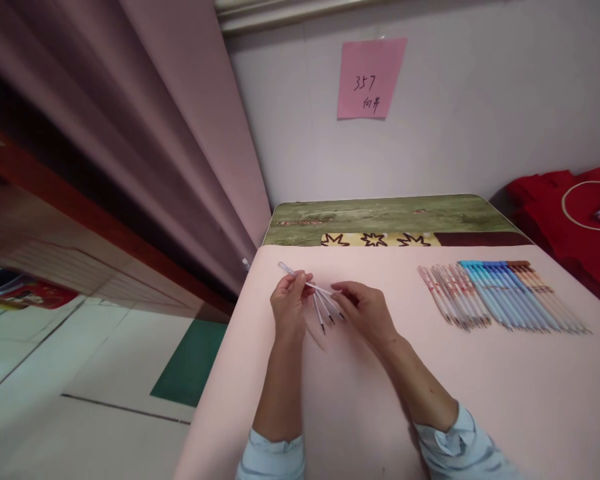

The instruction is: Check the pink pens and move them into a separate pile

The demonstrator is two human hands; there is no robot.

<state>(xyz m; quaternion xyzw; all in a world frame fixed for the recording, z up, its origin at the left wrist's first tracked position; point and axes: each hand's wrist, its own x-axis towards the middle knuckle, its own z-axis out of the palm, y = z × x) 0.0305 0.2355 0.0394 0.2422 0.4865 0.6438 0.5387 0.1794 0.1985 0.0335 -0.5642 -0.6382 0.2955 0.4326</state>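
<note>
My left hand (pixel 291 297) is closed around a small bunch of slim white pens (pixel 318 311), held above the table. Their dark tips fan out to the lower right, and a clear end with faint markings sticks out past my fingers at the upper left. My right hand (pixel 363 308) pinches the tip end of one of these pens between thumb and fingers, so that pen spans both hands. Farther right on the table lie rows of pens: reddish-patterned ones (pixel 453 297), blue ones (pixel 505 297) and brown-capped ones (pixel 545 293).
A pale pink cover (pixel 380 413) lies over the table, whose green marbled far end (pixel 380 217) shows. A pink note (pixel 371 79) is on the wall behind. Purple curtain (pixel 180 100) hangs at left; red cloth (pixel 570 220) is at right.
</note>
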